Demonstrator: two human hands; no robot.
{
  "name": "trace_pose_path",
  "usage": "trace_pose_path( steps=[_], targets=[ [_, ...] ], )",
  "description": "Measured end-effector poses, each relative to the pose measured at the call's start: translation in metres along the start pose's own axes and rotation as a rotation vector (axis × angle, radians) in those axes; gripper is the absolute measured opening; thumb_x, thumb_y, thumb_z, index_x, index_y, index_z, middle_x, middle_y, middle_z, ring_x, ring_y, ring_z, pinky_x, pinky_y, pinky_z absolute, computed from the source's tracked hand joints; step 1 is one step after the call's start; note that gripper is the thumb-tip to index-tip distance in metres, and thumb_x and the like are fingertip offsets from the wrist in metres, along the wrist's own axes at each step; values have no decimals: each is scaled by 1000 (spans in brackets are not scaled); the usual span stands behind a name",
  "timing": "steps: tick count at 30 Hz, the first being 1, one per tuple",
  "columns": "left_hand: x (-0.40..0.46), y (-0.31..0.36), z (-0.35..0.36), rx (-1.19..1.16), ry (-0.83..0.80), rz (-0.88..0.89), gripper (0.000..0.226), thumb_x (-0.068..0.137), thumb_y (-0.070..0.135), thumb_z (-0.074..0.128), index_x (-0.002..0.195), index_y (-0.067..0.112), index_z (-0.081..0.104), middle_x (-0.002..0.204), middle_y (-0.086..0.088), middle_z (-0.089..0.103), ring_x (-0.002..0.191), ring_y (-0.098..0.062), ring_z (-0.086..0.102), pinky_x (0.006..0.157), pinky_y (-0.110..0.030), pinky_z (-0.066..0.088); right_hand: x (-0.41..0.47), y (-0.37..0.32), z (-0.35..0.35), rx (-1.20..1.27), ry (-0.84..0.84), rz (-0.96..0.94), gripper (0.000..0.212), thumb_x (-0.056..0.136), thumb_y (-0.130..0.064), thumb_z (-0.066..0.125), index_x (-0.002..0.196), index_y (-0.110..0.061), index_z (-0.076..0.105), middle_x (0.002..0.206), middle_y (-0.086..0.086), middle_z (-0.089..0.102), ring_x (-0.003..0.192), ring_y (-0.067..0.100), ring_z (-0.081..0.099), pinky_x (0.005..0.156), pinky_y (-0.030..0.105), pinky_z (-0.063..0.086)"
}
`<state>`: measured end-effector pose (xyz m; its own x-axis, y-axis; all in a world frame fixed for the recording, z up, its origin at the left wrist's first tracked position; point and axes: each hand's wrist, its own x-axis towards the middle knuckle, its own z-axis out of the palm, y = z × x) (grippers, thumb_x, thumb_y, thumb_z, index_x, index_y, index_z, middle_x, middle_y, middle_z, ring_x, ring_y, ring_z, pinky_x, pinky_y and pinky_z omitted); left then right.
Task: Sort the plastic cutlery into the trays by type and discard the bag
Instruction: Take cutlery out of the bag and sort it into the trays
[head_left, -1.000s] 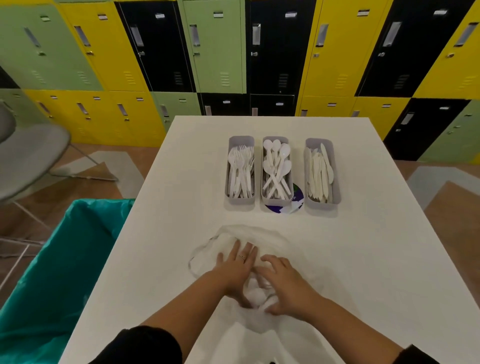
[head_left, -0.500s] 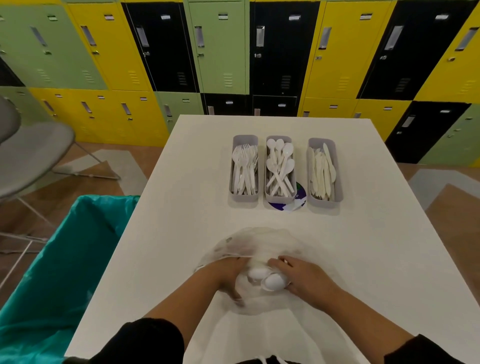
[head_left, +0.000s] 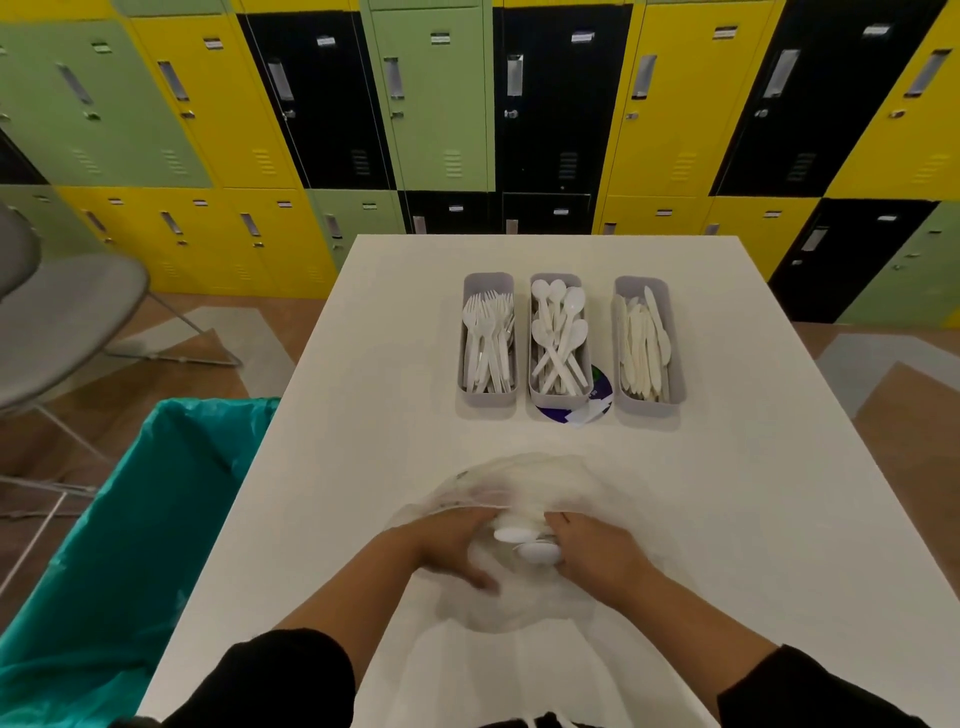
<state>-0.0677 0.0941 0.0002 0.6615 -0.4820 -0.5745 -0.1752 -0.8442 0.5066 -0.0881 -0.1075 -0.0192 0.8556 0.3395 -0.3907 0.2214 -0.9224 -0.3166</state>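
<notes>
Bag (head_left: 519, 483) sits on the desk (head_left: 363, 415) near the front edge, 2 spoons (head_left: 524, 543) poking out. Left hand (head_left: 447, 540) pinches the thin film, right hand (head_left: 597, 558) is closed round the spoon handles. Spoons look light, stiff and slick, so I'd grab the handles; the bag's floppy, so bunch it up for the bin (head_left: 130, 519).

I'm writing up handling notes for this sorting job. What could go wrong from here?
The spoons sit loosely between both hands inside the thin bag; they could snag the plastic or slip out. If the bag goes into the bin too soon, cutlery hidden in its folds may go with it.
</notes>
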Motion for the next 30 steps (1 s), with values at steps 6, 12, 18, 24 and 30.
trace_pose_path(
  steps=[6, 12, 18, 24, 30],
  targets=[
    [6, -6, -6, -188, 224, -123, 39, 93, 28, 53, 130, 16, 51, 137, 0, 51, 127, -16, 46, 98, -18, 32, 0, 8, 0, 116, 25, -103, 34, 86, -18, 54, 119, -20, 46, 126, -2, 51, 107, 17, 53, 74, 25, 39],
    [14, -4, -2, -211, 347, -146, 28, 97, 20, 45, 118, 14, 62, 128, 1, 61, 121, -16, 52, 90, -16, 33, -3, 3, 8, 160, 113, -159, 37, 91, -16, 51, 127, -18, 46, 130, -3, 50, 118, 18, 50, 92, 27, 42],
    [20, -7, -2, -288, 328, -158, 24, 99, 22, 39, 100, 17, 63, 102, 6, 56, 99, -13, 52, 70, -8, 34, 4, 4, -1, 359, 195, 17, 54, 87, -27, 63, 136, -15, 45, 133, 2, 56, 120, 20, 53, 94, 23, 38],
    [21, -6, -2, -348, 333, -187, 33, 100, 26, 38, 128, 19, 54, 129, 9, 50, 114, -6, 44, 87, -8, 25, -2, 3, -4, 630, 361, 48, 31, 85, -18, 66, 115, -14, 60, 108, 0, 65, 99, 19, 61, 82, 24, 47],
    [26, -6, 3, -443, 399, -212, 27, 99, 24, 35, 108, 33, 58, 110, 11, 53, 106, -9, 47, 89, -17, 31, -14, -8, -8, 780, 473, -19, 24, 81, -19, 71, 98, -32, 59, 88, -20, 66, 87, 1, 62, 75, 10, 45]
  ],
)
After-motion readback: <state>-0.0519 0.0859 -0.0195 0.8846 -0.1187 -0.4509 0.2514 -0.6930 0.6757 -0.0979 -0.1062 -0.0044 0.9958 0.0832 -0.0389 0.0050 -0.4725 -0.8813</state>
